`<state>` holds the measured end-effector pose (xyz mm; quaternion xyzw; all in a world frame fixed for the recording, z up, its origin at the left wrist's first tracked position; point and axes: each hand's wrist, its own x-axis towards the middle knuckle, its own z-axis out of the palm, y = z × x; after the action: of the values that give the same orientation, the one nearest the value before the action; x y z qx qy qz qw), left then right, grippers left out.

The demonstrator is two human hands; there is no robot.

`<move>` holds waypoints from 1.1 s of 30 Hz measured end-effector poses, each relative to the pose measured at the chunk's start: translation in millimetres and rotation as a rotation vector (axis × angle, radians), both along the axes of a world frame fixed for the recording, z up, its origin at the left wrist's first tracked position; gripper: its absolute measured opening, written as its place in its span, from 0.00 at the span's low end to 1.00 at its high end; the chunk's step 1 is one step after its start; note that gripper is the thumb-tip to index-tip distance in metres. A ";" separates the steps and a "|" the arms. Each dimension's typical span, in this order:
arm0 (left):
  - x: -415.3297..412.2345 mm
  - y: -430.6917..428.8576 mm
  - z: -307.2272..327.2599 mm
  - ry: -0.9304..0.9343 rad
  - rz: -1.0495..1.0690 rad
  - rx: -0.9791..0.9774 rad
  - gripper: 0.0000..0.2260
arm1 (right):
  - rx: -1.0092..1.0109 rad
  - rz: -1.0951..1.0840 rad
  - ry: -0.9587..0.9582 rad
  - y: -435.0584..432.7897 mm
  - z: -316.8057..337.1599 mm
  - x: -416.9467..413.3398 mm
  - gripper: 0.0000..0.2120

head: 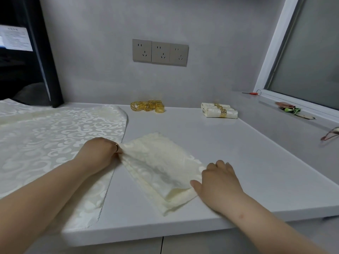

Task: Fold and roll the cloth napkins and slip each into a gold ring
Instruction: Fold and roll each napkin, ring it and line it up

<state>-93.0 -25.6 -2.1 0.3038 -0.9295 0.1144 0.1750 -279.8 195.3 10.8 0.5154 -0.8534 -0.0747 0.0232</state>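
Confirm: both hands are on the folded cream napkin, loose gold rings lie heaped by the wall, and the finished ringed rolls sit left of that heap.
Wrong side: the head view shows the finished cream napkin rolls in gold rings right of the heap of loose gold rings, not left. The left hand and right hand are on the folded cream patterned napkin.

Left hand (100, 151) pinches folded napkin (161, 167); right hand (219, 182) rests on its end.
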 end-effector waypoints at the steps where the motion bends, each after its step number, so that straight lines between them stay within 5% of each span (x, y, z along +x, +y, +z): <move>1: -2.2 -2.0 -2.0 -0.024 0.028 0.006 0.15 | -0.029 0.043 -0.004 3.1 -0.6 3.4 0.22; 4: -8.9 5.0 -1.4 -0.089 0.057 -0.015 0.18 | -0.119 0.140 -0.057 11.0 0.7 2.0 0.16; 7: -8.8 34.1 2.6 0.090 -0.046 0.259 0.22 | -0.283 0.221 -0.241 15.6 -1.3 -15.9 0.09; 11: -6.1 102.5 6.9 0.213 -0.336 0.525 0.34 | -0.357 0.374 -0.377 11.6 -7.5 -21.3 0.17; 13: -9.4 122.5 -2.2 0.162 -0.388 0.376 0.33 | -0.350 0.469 -0.371 5.4 -12.7 -14.2 0.26; 16: -12.3 127.4 -13.8 0.153 -0.362 0.211 0.16 | -0.363 0.539 -0.391 -1.0 -20.2 -6.7 0.37; 19: -11.0 120.9 -31.4 0.242 -0.330 0.161 0.15 | -0.392 0.570 -0.363 -3.6 -23.3 -1.3 0.34; 23: -4.2 119.6 -37.9 0.267 -0.286 0.083 0.15 | -0.448 0.672 -0.149 -6.1 -21.4 5.3 0.16; 33: 9.9 127.3 -34.1 0.446 -0.509 0.119 0.13 | -0.417 0.634 -0.012 -8.1 -28.8 -9.4 0.15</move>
<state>-83.1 101.7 -36.2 0.0893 -0.9194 -0.0564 0.3788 -289.2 187.1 -18.0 0.7387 -0.6484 0.1144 0.1443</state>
